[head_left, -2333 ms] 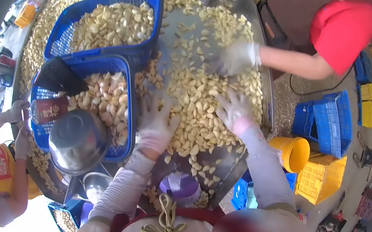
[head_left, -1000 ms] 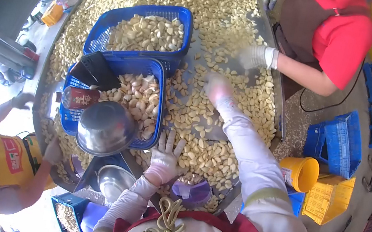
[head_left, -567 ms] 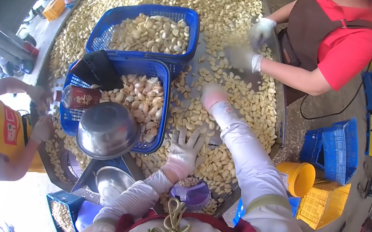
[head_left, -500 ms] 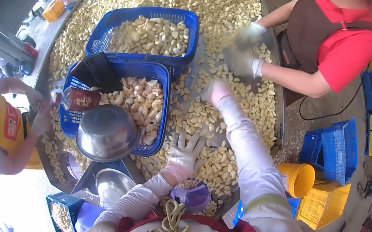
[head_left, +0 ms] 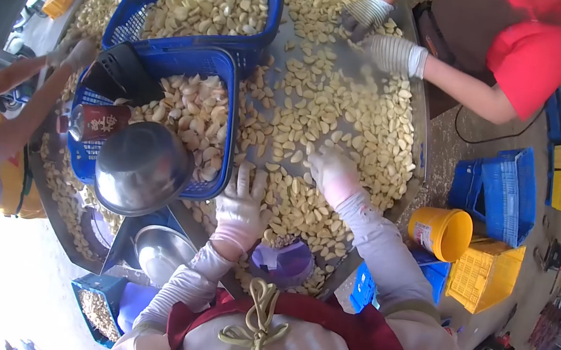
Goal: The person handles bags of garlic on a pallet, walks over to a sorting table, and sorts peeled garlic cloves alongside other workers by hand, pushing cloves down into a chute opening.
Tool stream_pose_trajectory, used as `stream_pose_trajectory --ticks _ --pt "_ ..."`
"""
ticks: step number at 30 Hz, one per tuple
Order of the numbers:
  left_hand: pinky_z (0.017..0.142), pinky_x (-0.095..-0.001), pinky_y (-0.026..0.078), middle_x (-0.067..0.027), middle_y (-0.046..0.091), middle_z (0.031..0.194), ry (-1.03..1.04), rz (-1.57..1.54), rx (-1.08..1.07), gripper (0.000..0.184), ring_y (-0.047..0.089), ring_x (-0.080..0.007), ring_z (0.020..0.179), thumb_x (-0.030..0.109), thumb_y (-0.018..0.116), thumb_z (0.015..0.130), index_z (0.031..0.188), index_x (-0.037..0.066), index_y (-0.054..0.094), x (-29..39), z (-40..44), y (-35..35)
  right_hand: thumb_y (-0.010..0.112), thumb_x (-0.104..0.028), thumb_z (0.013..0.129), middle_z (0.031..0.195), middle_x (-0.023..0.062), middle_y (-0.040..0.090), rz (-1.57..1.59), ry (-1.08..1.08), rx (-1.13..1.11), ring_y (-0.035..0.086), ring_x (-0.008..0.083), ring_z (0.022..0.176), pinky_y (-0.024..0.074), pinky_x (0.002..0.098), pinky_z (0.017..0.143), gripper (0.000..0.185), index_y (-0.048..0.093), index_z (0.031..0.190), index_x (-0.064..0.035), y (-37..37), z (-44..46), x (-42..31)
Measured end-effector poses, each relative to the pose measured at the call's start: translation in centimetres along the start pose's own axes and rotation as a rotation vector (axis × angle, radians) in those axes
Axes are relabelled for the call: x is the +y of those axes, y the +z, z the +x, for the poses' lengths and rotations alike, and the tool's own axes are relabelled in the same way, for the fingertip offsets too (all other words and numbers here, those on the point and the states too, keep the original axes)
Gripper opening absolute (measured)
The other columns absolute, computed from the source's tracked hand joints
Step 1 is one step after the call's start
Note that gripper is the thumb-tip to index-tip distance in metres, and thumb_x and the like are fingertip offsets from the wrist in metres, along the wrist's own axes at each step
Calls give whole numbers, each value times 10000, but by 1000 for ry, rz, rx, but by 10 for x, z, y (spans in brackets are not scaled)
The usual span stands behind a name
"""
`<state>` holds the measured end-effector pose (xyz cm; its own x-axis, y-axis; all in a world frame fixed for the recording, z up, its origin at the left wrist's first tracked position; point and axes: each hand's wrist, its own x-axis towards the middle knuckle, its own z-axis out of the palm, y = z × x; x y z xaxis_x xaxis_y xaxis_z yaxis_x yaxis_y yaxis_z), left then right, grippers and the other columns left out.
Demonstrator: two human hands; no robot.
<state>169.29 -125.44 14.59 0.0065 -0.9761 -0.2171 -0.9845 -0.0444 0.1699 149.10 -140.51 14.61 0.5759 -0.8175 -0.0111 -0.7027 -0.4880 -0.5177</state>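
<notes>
Peeled garlic cloves (head_left: 378, 124) lie spread over the metal table (head_left: 285, 35). My left hand (head_left: 241, 209), in a pale glove, rests on the table with its fingers stretched out, beside the front blue basket (head_left: 232, 130). My right hand (head_left: 334, 175), also gloved, is among the cloves right of centre. Its fingers are apart and touch cloves, with nothing visibly held. The front basket holds unpeeled garlic (head_left: 191, 108), a dark plastic container (head_left: 119, 74), a bottle with a red label (head_left: 100, 122) and a metal bowl (head_left: 143, 168). Behind it, another blue basket (head_left: 275, 7) holds cloves.
Across the table, a co-worker's gloved hands (head_left: 393, 54) work in the cloves. Another person's hands (head_left: 78, 54) reach in from the left. A purple container (head_left: 284, 263) sits at the near edge. Yellow bucket (head_left: 460, 235) and blue crates (head_left: 507, 194) stand right.
My right hand has come back toward me across the cloves. My left hand stays by the basket. The left person's hands have moved onto the table edge, and the whole view has shifted.
</notes>
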Motion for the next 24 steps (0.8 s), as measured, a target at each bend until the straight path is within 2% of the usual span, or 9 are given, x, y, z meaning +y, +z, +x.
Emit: stream_pose_trajectory --ticks 3,5,7,8,9,10,13,18,24 --pt "1053 -602 396 -185 445 1479 146 -52 479 626 486 -426 1300 297 728 779 1378 164 605 23 21 -3 694 -138 882 833 92 730 -115 10 57 698 239 747 555 376 680 84 711 913 -62 -5 3 21" --pt "952 -550 474 -147 579 1284 149 -133 483 430 609 -368 1076 232 715 806 1227 157 670 38 39 -7 726 -162 820 944 164 685 1090 469 50 660 336 853 548 444 770 163 675 924 -48 -8 11 52" --pt "708 -417 577 -110 667 983 221 -168 275 164 701 -296 808 185 690 837 995 140 681 53 50 -10 723 -155 845 1011 207 668 937 471 26 651 372 931 545 457 799 210 684 1015 -37 -11 33 36" --pt "676 -390 576 -107 680 933 183 -53 260 69 718 -286 829 166 664 861 921 133 671 58 59 3 694 -140 874 1013 201 681 426 277 200 669 362 894 550 460 789 214 689 1054 -26 0 47 39" --pt "676 -390 576 -107 680 933 189 -50 271 69 718 -286 829 166 664 861 921 133 671 60 63 5 665 -126 903 1016 194 694 -93 75 361 686 352 857 556 463 779 224 694 1094 -14 0 59 36" --pt "700 -436 567 -112 678 930 137 -111 188 103 710 -314 839 195 683 857 946 145 689 60 67 6 672 -155 915 938 191 702 -117 104 337 693 356 847 562 438 820 275 704 1156 -25 -2 65 34" --pt "701 -509 554 -128 676 897 58 -249 176 113 712 -349 838 218 680 869 953 148 705 49 67 10 676 -213 929 863 184 696 160 401 40 689 372 832 554 425 847 280 710 1136 -27 -25 77 32" --pt "714 -495 555 -140 692 962 80 -264 154 115 690 -376 836 171 668 875 969 131 721 49 62 6 601 -148 954 954 172 712 8 150 370 685 362 884 557 426 825 184 691 1091 -65 -22 23 33" --pt "699 -413 559 -122 675 932 100 -689 347 277 670 -310 772 78 727 820 1096 91 712 57 43 -1 520 -305 1048 773 211 690 326 260 -48 681 418 724 536 491 659 323 715 993 -54 -9 -46 -22"
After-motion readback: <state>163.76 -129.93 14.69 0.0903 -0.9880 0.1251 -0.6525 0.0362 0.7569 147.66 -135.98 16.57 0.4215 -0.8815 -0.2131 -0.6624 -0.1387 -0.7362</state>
